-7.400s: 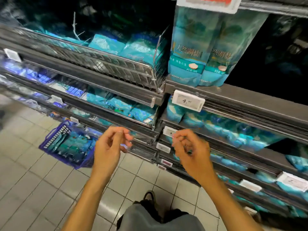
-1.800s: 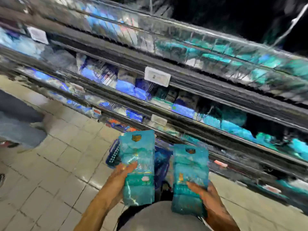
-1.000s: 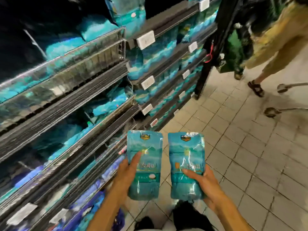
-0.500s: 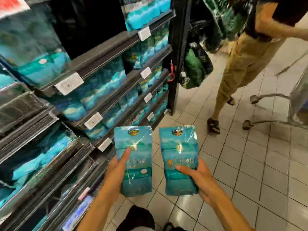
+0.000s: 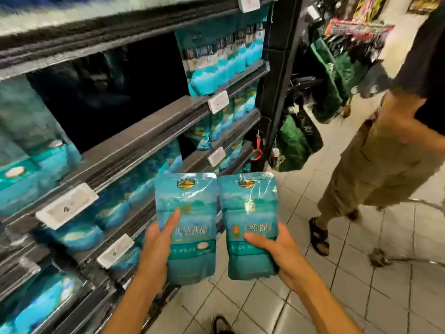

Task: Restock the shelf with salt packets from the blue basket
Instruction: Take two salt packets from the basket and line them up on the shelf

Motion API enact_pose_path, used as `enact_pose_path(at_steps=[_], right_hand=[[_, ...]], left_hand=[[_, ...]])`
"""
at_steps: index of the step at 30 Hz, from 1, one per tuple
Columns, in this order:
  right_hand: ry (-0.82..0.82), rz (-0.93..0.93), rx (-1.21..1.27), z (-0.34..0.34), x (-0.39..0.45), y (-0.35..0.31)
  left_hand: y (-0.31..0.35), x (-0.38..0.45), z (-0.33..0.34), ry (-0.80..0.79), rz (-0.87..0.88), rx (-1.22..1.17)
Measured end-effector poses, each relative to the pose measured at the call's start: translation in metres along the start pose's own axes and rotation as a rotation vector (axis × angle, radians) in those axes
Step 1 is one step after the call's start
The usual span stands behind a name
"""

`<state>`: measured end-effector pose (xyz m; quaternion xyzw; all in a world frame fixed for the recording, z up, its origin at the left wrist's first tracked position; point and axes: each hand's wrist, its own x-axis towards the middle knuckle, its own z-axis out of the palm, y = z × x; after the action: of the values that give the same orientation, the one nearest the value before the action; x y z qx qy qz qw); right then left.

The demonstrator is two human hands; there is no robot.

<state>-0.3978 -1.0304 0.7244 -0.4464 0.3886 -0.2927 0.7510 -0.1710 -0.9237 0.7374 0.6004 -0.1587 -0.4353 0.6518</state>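
Two teal salt packets stand upright side by side in front of me. My left hand (image 5: pixel 157 244) grips the left packet (image 5: pixel 190 206) from its left side, thumb across its front. My right hand (image 5: pixel 277 251) grips the right packet (image 5: pixel 250 203) from its lower right, thumb on its front. The dark metal shelf unit (image 5: pixel 134 145) runs along my left, its tiers holding rows of similar teal packets (image 5: pixel 216 68). One tier has a dark gap (image 5: pixel 108 92) between packets. The blue basket is out of view.
White price tags (image 5: pixel 67 206) hang on the shelf edges. A person in khaki shorts and sandals (image 5: pixel 375 169) stands close on the right on the tiled floor (image 5: pixel 301 297). Green bags (image 5: pixel 296 141) hang at the shelf end. A metal trolley leg (image 5: pixel 385 259) sits at right.
Since the earliest frame both hands went from holding nothing to each holding a salt packet. My view swung right along the shelf, and the packets rose slightly toward the shelf tiers.
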Motion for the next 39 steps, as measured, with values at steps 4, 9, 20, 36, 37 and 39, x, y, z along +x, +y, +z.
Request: enact_pose_path(at_steps=[4, 9, 20, 36, 37, 39], right_hand=[[-0.072, -0.028, -0.010, 0.018, 0.051, -0.038], [-0.170, -0.061, -0.010, 0.051, 0.114, -0.080], [-0.598, -0.120, -0.066, 0.173, 0.219, -0.158], [-0.813, -0.220, -0.167, 0.331, 0.244, -0.135], [-0.830, -0.229, -0.181, 0.333, 0.244, -0.133], [-0.867, -0.245, -0.228, 0.335, 0.245, -0.130]], left_hand=[[0.036, 0.031, 0.005, 0.083, 0.071, -0.031], [0.067, 0.053, -0.002, 0.199, 0.154, -0.025], [0.107, 0.044, -0.018, 0.539, 0.330, -0.140], [0.099, -0.004, -0.025, 0.776, 0.383, -0.215], [0.098, -0.006, -0.026, 0.780, 0.381, -0.217], [0.097, -0.009, -0.026, 0.795, 0.379, -0.212]])
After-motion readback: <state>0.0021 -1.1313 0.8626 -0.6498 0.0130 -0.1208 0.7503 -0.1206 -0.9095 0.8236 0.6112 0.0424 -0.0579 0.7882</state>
